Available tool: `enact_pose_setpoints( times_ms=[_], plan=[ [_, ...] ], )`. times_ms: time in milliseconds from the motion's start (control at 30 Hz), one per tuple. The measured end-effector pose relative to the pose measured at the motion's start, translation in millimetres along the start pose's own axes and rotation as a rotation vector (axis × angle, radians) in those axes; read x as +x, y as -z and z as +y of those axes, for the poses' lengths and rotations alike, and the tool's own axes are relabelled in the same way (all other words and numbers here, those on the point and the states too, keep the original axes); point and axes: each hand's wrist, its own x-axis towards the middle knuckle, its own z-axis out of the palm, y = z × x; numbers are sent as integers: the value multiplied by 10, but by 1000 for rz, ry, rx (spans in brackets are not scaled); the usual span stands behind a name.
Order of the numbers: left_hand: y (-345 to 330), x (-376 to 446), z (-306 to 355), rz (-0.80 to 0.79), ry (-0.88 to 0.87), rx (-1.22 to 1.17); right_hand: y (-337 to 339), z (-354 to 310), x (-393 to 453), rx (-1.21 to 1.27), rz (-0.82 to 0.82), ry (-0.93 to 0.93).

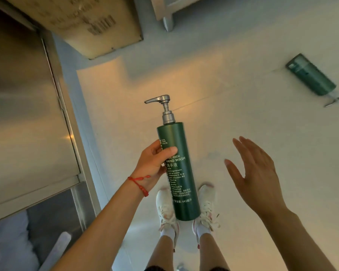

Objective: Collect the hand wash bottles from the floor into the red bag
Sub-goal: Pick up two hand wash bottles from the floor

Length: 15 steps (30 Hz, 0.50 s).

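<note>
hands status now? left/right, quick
Left hand: closed, fingers around the green hand wash bottle, held up off the floor.
Right hand: open, fingers spread, holding nothing.

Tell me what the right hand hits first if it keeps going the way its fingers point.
Probably nothing but bare floor. The open right hand points up-left in the picture, passing right of the held bottle and left of the lying bottle; depth is unclear.

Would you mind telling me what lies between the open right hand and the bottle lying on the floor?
Only bare floor separates the right hand from the fallen bottle in the head view.
</note>
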Motion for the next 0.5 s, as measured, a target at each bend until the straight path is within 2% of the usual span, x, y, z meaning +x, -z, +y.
enact_pose_setpoints(
  times_ms=[233,500],
  plan=[
    [-976,-289,769,2,-57,56,1039,112,-52,42,94,-83],
    [-1807,-55,1315,-30,-44,187,1648,452,228,70,159,-258]
  ],
)
